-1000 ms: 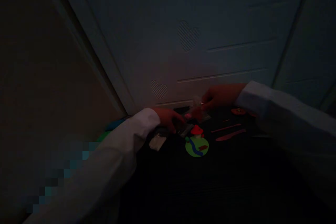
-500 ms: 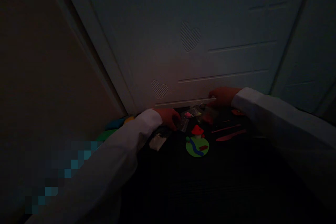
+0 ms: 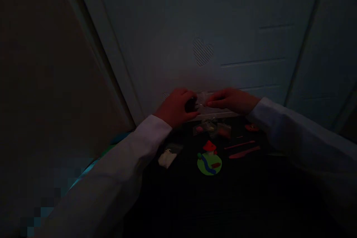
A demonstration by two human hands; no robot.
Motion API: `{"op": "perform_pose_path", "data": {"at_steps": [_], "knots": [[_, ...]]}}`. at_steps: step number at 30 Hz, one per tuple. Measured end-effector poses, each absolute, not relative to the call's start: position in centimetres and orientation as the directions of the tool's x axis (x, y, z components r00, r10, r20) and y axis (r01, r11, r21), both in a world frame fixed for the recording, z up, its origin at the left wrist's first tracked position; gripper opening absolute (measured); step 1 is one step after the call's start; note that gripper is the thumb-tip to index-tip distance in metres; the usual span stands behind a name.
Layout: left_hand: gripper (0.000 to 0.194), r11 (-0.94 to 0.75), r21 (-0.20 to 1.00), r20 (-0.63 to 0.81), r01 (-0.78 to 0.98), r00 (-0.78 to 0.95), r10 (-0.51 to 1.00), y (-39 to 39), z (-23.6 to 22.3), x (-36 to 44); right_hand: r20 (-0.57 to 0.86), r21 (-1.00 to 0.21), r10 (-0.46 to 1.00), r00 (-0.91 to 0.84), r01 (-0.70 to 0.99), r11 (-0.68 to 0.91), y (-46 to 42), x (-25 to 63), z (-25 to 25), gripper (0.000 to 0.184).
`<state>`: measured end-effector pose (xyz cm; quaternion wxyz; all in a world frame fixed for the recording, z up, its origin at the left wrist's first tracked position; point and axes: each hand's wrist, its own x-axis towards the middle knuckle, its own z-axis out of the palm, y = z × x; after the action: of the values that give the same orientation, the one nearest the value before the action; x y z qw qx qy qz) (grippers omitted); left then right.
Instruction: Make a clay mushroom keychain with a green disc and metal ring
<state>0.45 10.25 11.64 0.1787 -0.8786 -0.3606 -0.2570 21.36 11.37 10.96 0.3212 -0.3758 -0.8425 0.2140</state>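
Note:
The scene is very dark. My left hand (image 3: 175, 107) is closed round a small dark lump inside a clear plastic bag (image 3: 208, 107), held up in front of a white door. My right hand (image 3: 230, 99) pinches the same bag from the right. Both hands meet just above the dark tabletop. Below them stands a small clay model: a green disc (image 3: 209, 164) with a blue strip and a red-capped mushroom (image 3: 209, 145). A few small clear bags of coloured clay (image 3: 212, 129) lie behind the model.
Two red plastic modelling tools (image 3: 244, 149) lie right of the model. A bag of white clay (image 3: 167, 156) lies to its left. A red piece (image 3: 251, 127) sits at the back right. The white door with heart cut-outs (image 3: 203, 50) closes off the back.
Both hands rose from the tabletop and came together, lifting a clear bag with a dark lump. The other small bags stay on the surface.

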Motion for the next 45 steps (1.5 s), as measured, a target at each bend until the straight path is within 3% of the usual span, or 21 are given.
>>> {"op": "perform_pose_path", "data": {"at_steps": [6,9,13,17,24,29,37,45], "knots": [[0.057,-0.692,-0.081,0.653,0.717,0.563,0.507,9.2,12.9,-0.1,0.502,-0.603,0.756,-0.420,0.457,0.654,10.3,21.0,11.7,0.030],[0.044,-0.676,0.075,0.719,0.733,0.430,0.546,8.1,13.8,0.1,0.565,-0.564,0.743,-0.358,0.489,0.665,9.4,20.4,12.1,0.026],[0.034,-0.654,0.376,0.543,0.657,0.415,0.730,6.8,14.2,1.2,0.655,-0.465,0.678,-0.333,0.530,0.709,8.3,19.5,12.3,0.021],[0.028,-0.653,0.501,0.424,0.568,0.496,0.758,6.8,13.9,1.8,0.680,-0.400,0.633,-0.370,0.537,0.743,7.7,19.1,12.3,0.013],[0.025,-0.708,0.481,0.434,0.517,0.562,0.704,7.4,13.8,1.2,0.553,-0.544,0.683,-0.477,0.414,0.730,8.6,19.8,11.8,0.025],[0.023,-0.735,0.436,0.488,0.519,0.550,0.678,7.7,13.2,1.3,0.540,-0.621,0.706,-0.459,0.349,0.702,9.4,19.7,11.5,0.026],[0.022,-0.711,0.402,0.500,0.577,0.512,0.698,8.0,12.9,1.4,0.615,-0.544,0.710,-0.343,0.466,0.697,8.7,19.0,11.3,0.023],[0.024,-0.721,0.391,0.425,0.572,0.582,0.693,8.0,12.8,1.6,0.605,-0.462,0.646,-0.466,0.456,0.761,8.8,19.6,11.5,0.014]]}}
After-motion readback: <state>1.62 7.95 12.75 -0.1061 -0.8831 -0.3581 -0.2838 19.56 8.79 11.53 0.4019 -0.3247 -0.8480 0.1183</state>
